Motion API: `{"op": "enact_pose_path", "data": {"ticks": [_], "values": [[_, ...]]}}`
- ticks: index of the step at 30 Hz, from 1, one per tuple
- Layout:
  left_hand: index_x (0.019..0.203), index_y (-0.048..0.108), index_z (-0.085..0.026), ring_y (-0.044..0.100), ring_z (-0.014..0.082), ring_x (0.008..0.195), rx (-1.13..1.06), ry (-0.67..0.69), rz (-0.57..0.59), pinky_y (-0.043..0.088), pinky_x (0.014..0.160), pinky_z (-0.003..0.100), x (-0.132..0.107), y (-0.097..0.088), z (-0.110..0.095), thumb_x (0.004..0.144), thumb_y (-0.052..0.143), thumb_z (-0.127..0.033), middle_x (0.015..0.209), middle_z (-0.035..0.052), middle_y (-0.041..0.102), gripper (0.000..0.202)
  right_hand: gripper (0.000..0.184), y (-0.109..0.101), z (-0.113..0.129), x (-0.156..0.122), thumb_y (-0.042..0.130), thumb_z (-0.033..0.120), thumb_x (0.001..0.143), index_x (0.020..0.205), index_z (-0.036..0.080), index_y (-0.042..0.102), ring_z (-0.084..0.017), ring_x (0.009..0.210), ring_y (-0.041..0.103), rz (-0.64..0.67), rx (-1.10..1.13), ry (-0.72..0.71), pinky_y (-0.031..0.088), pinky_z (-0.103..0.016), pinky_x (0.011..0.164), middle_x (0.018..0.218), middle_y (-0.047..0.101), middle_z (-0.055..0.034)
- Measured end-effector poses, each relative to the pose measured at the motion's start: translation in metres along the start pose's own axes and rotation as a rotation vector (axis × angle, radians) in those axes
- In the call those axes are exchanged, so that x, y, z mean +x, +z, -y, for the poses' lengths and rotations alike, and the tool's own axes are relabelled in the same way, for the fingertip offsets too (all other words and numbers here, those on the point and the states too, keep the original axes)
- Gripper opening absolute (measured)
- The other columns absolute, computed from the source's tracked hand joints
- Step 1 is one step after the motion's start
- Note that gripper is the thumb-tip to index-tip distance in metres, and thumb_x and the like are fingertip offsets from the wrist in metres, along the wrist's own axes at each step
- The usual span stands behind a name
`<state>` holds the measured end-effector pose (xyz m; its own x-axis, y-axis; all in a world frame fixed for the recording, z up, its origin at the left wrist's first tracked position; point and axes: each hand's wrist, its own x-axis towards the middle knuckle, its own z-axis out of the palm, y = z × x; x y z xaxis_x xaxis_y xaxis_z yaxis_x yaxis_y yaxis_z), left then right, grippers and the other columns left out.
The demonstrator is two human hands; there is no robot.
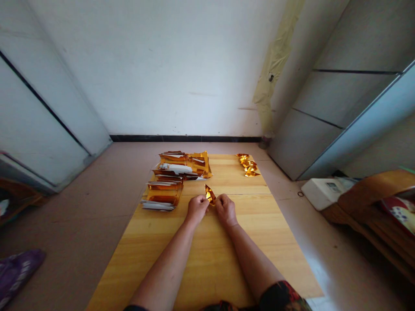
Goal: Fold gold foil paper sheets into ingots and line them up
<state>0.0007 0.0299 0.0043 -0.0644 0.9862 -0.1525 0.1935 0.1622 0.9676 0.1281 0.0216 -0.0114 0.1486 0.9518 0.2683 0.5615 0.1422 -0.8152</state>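
Note:
Between my two hands, over the middle of the wooden table (pixel 207 255), is a folded piece of shiny gold foil paper (pixel 210 193) with a pointed upper end. My left hand (pixel 197 209) is closed on its left side, fingers pinched. Closed on its right side is my right hand (pixel 226 209). The fingertips hide the lower part of the foil. Ahead and to the left lie stacks of gold foil paper (pixel 164 185) with white edges showing. At the far right corner sits a small row of folded gold foil pieces (pixel 249 165).
A white wall (pixel 181 69) with a dark baseboard stands beyond the table. Grey panels (pixel 324 95) rise at the right. A white box (pixel 319 193) rests by wooden furniture (pixel 372 207) on that side. A purple bag (pixel 21 274) lies on the floor at lower left.

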Motion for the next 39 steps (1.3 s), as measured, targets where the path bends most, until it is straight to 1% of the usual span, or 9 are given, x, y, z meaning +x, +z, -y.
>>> {"op": "enact_pose_path", "data": {"ticks": [5,10,13,17,22,25,29,34,39], "values": [[0.054,0.050,-0.018,0.038,0.0071,0.032,-0.019,-0.007,0.016,0.024,0.035,0.018,0.0007,-0.0007,0.0016,0.066,0.054,-0.030,0.038,-0.0050,0.048,0.017,0.021,0.0002,0.0001,0.0010,0.039,0.034,0.078,0.063,0.022,0.046,-0.013,0.055,0.048,-0.025,0.000,0.014,0.036,-0.023,0.056,0.059,0.054,0.0005],[0.056,0.048,-0.019,0.037,0.0067,0.032,-0.087,-0.026,0.080,0.023,0.034,0.017,0.0011,-0.0036,0.0013,0.065,0.055,-0.033,0.039,-0.0053,0.047,0.018,0.020,-0.0004,0.0005,0.0025,0.040,0.035,0.077,0.062,0.023,0.045,-0.014,0.055,0.049,-0.035,0.035,0.044,0.038,-0.024,0.056,0.058,0.055,0.0005],[0.056,0.048,-0.019,0.037,0.0066,0.033,-0.117,-0.033,0.056,0.024,0.035,0.017,0.0015,-0.0071,0.0011,0.064,0.054,-0.032,0.039,-0.0054,0.047,0.017,0.020,-0.0015,-0.0007,0.0041,0.040,0.035,0.077,0.063,0.023,0.046,-0.013,0.051,0.048,-0.046,0.103,0.120,0.037,-0.023,0.052,0.053,0.054,0.0020],[0.054,0.048,-0.019,0.040,0.0071,0.034,0.000,0.003,0.043,0.027,0.037,0.017,0.0003,-0.0092,0.0022,0.063,0.054,-0.028,0.040,-0.0046,0.050,0.014,0.018,-0.0029,-0.0022,0.0058,0.043,0.035,0.075,0.062,0.023,0.046,-0.013,0.048,0.047,-0.038,0.138,0.129,0.037,-0.023,0.050,0.047,0.050,0.0042],[0.054,0.051,-0.018,0.044,0.0080,0.037,0.114,0.067,0.002,0.029,0.041,0.018,0.0004,-0.0031,0.0075,0.066,0.054,-0.028,0.041,-0.0044,0.050,0.016,0.017,-0.0068,0.0005,0.0042,0.042,0.035,0.077,0.065,0.023,0.047,-0.012,0.046,0.047,-0.027,0.240,0.182,0.039,-0.022,0.049,0.046,0.048,0.0054],[0.056,0.053,-0.018,0.044,0.0088,0.039,0.158,0.086,-0.014,0.029,0.043,0.018,0.0007,-0.0009,0.0079,0.067,0.052,-0.027,0.041,-0.0048,0.049,0.015,0.019,-0.0080,0.0036,0.0025,0.050,0.039,0.075,0.068,0.022,0.048,-0.011,0.049,0.046,0.028,0.245,0.109,0.039,-0.021,0.049,0.052,0.049,0.0054],[0.051,0.051,-0.018,0.042,0.0092,0.044,0.213,0.165,-0.034,0.029,0.046,0.019,-0.0023,-0.0025,0.0033,0.066,0.050,-0.025,0.042,-0.0046,0.047,0.016,0.020,-0.0053,0.0046,0.0020,0.061,0.037,0.067,0.073,0.020,0.053,-0.011,0.054,0.047,0.087,0.193,0.034,0.039,-0.021,0.052,0.062,0.054,0.0041],[0.053,0.052,-0.019,0.044,0.0103,0.046,0.172,0.163,-0.010,0.030,0.048,0.020,-0.0069,-0.0048,-0.0010,0.067,0.050,-0.028,0.044,-0.0043,0.048,0.017,0.016,-0.0005,-0.0012,0.0025,0.052,0.033,0.074,0.072,0.019,0.058,-0.012,0.057,0.050,0.065,0.131,0.014,0.040,-0.021,0.055,0.061,0.057,0.0020],[0.052,0.050,-0.019,0.042,0.0100,0.044,0.153,0.159,0.011,0.029,0.048,0.020,-0.0074,-0.0058,-0.0004,0.065,0.049,-0.026,0.041,-0.0053,0.045,0.015,0.020,0.0005,-0.0027,0.0018,0.045,0.030,0.079,0.070,0.020,0.061,-0.013,0.062,0.054,0.067,0.024,-0.030,0.039,-0.022,0.059,0.067,0.062,-0.0006]]}}
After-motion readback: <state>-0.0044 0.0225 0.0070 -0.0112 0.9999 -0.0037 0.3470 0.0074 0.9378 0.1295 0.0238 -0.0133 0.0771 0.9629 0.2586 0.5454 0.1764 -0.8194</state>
